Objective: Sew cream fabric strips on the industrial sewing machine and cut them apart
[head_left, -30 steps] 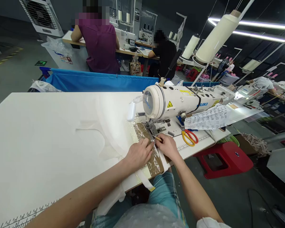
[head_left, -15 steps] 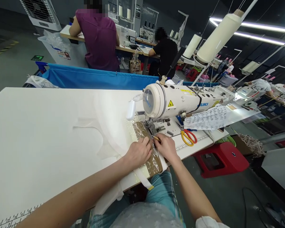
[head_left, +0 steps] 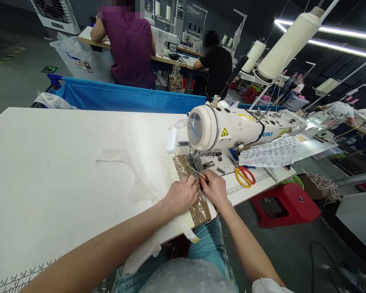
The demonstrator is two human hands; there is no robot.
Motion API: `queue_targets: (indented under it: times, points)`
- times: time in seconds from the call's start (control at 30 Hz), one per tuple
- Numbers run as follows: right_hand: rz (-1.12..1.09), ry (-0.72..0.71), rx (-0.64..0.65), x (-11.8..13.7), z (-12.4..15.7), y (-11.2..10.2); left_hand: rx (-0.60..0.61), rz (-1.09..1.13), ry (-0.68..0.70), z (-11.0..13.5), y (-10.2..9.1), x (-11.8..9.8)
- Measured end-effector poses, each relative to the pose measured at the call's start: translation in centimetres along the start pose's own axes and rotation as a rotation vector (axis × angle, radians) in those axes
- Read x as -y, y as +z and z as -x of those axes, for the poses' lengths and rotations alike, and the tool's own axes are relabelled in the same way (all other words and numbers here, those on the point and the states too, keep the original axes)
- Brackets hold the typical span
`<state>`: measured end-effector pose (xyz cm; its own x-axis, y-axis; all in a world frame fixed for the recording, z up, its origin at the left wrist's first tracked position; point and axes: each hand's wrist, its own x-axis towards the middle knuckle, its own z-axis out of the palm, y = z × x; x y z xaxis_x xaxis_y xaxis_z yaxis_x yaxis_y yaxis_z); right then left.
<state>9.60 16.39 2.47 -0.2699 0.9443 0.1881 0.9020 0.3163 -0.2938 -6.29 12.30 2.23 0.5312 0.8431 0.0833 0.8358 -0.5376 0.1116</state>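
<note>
My right hand (head_left: 215, 189) is closed around the short wooden handle of an awl (head_left: 204, 177). Its thin metal shaft points up and left, toward the presser foot (head_left: 195, 162) of a white sewing machine (head_left: 228, 126). Beside it, my left hand (head_left: 183, 195) has its fingers pressed together on white fabric (head_left: 143, 183) at the machine's front; the fingertips partly hide what they grip. Under both hands lies a brown strip covered with shiny clear tape (head_left: 201, 211). A narrow white band with a yellow end (head_left: 187, 230) hangs over the table edge below my left hand.
Scissors (head_left: 244, 177) with red and yellow handles lie right of the needle area. A paper with handwriting (head_left: 268, 152) hangs on the machine. Thread cones (head_left: 289, 44) stand above. A red stool (head_left: 285, 205) is at right; a blue cloth barrier (head_left: 125, 91) runs behind the white table (head_left: 49, 171).
The view has shifted slightly, so the scene sits a little further right. The awl's metal shaft shows more clearly beside the presser foot. Both hands stay nearly in place.
</note>
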Motion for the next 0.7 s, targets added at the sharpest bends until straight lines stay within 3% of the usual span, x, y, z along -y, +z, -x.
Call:
queue_targets:
  times: [0.13,0.33,0.7]
  points:
    - [-0.123,-0.005,-0.030,-0.9,1.4,-1.1,-0.001,-0.024,0.001,0.0,0.2,0.0]
    - [-0.199,0.043,-0.048,-2.6,5.8,-3.6,0.004,-0.014,0.014,0.0,0.1,0.1]
    - [-0.052,-0.048,-0.133,-1.9,5.8,-1.3,0.004,-0.002,-0.012,0.0,0.0,0.0]
